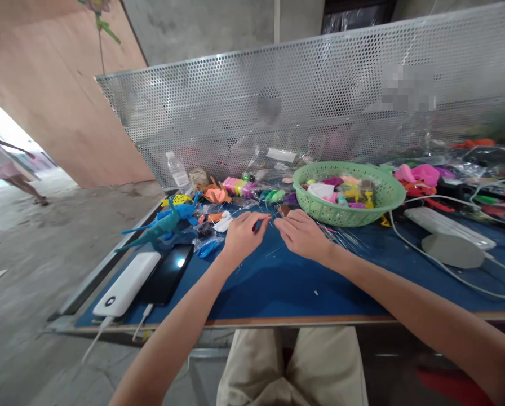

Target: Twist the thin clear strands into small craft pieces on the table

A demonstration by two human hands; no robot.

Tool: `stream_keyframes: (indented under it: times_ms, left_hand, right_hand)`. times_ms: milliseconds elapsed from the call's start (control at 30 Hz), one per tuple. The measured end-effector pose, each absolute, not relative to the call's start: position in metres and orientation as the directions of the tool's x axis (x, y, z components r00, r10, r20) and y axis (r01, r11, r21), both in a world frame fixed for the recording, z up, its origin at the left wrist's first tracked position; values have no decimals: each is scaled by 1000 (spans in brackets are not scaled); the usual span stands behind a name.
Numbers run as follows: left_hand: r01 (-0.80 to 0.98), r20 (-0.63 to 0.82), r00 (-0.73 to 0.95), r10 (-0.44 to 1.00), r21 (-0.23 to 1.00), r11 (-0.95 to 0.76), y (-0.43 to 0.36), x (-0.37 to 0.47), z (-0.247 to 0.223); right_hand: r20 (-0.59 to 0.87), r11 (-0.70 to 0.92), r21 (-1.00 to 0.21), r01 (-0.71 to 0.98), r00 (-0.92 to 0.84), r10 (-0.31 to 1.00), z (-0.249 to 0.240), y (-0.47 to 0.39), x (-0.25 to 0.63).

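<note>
My left hand [244,234] is held over the blue tabletop [273,293], its thumb and forefinger pinched together. Whatever lies between those fingertips is too small to make out. Close by on the right, my right hand [302,232] has its fingers curled in, facing the left fingertips. A small brown piece [283,210] shows just behind the right fingers; I cannot tell if they grip it. The light green basket [341,214], filled with small colourful pieces, stands just beyond my right hand. Thin clear strands [348,239] lie on the table beside its base.
Toy dinosaurs [165,223], a white power bank [128,285] and a black phone [168,275] sit at left. A plastic bottle [177,172] stands near the perforated metal panel [218,107]. White cable [421,265] loops at right. A person [7,160] is in the left background.
</note>
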State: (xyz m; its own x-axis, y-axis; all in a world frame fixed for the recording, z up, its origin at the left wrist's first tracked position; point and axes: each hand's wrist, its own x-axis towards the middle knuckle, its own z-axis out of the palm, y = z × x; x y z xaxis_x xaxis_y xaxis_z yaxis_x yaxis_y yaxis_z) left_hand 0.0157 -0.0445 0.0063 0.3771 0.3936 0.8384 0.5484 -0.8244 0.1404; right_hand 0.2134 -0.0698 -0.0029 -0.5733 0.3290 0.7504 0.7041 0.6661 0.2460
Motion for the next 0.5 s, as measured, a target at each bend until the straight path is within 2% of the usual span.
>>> stream_keyframes:
  times_ms: [67,133,233,300,400,500]
  left_hand:
    - [514,817,342,464,250,-820,-44,16,5]
    - [500,812,328,482,283,-818,-42,16,4]
    - [511,830,368,419,197,-837,-38,14,4]
    - [503,825,404,395,160,-849,-37,12,4]
    - [478,821,402,404,188,-858,-37,12,5]
    - [463,812,388,436,237,-854,-39,13,5]
  right_hand:
    - [727,630,306,714,-603,329,-2,-69,214]
    - [741,613,289,735,-577,343,-1,-69,213]
    - [788,645,148,750,-484,382,1,-70,210]
    - [797,664,101,741,-460,392,1,-71,209]
    - [793,655,147,741,-484,370,1,-70,211]
    - [767,611,263,747,-546,338,1,-68,216]
